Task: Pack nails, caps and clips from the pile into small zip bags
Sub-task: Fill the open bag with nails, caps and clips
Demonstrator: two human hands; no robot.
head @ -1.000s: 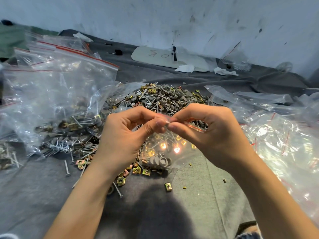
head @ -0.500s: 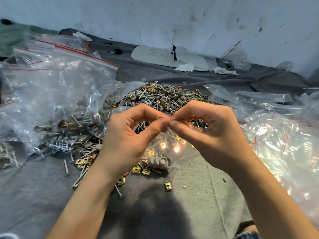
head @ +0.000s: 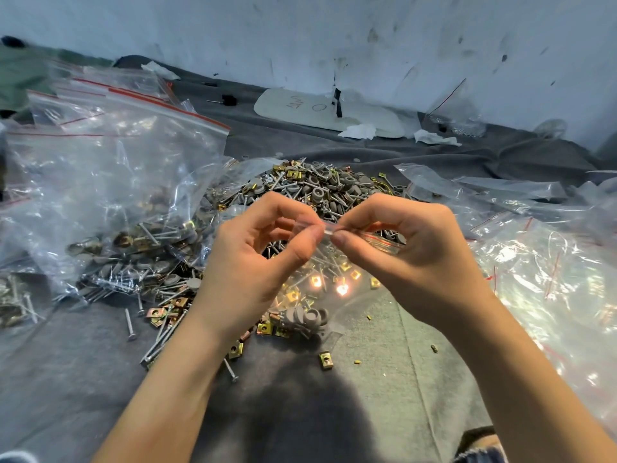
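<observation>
Two hands, left [head: 253, 262] and right [head: 410, 259], pinch the seal strip of a part-filled small zip bag [head: 347, 295] before the pile [head: 320, 185]. Most of the pile is unpacked; filled bags [head: 117, 202] lie left.

White board [head: 283, 111] bears a handwritten "O" beside illegible scrawl.

Centre: pile [head: 320, 188] on cloth [head: 83, 379]. Left of pile: filled bags [head: 117, 195]. Right: empty bags [head: 551, 279]. Before pile: small zip bag [head: 334, 292], pinched between left hand [head: 253, 262] and right hand [head: 417, 259]. Behind pile: board [head: 300, 108], against wall [head: 334, 35].
</observation>
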